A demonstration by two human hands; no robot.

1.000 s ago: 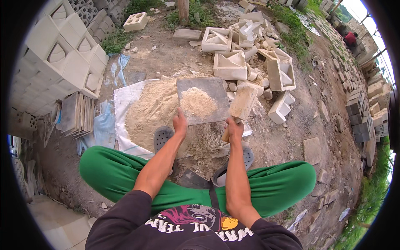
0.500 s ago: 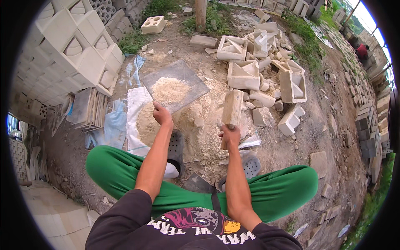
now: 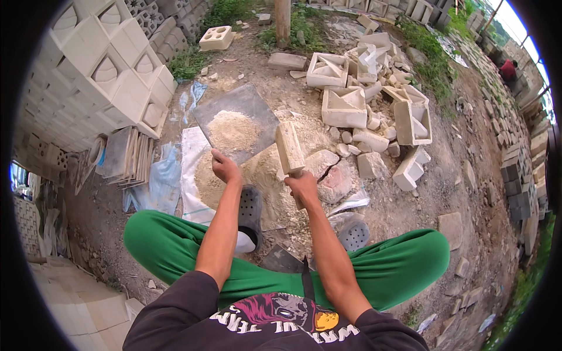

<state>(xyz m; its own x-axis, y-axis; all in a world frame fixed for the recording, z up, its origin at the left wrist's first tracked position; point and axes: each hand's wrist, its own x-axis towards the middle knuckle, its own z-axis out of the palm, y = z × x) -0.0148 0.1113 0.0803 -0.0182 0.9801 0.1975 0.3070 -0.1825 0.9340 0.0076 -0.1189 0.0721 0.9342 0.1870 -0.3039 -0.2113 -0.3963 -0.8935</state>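
My left hand (image 3: 226, 168) is closed on the near corner of a flat dark square board (image 3: 253, 96), thumb on top. A heap of pale crushed grit (image 3: 234, 130) lies on it. In my right hand (image 3: 302, 188) is the handle of a wooden mallet, its blocky head (image 3: 289, 146) raised at the board's right edge. Below are more pale powder and rubble (image 3: 266, 169), partly on a white sack (image 3: 192, 155). Right of the mallet lies a whitish block (image 3: 338, 180) with a dark crack across it.
Broken hollow blocks (image 3: 344, 108) are piled at the far right. Stacked white blocks (image 3: 126, 64) form a wall at the left, near leaning boards (image 3: 123, 153) and blue plastic (image 3: 165, 178). A wooden post (image 3: 282, 23) stands ahead. Far right is a person in red (image 3: 508, 70).
The mallet has swung left, from over the cracked block to the board's edge, uncovering the block. The board has tilted and shifted slightly left in my left hand.
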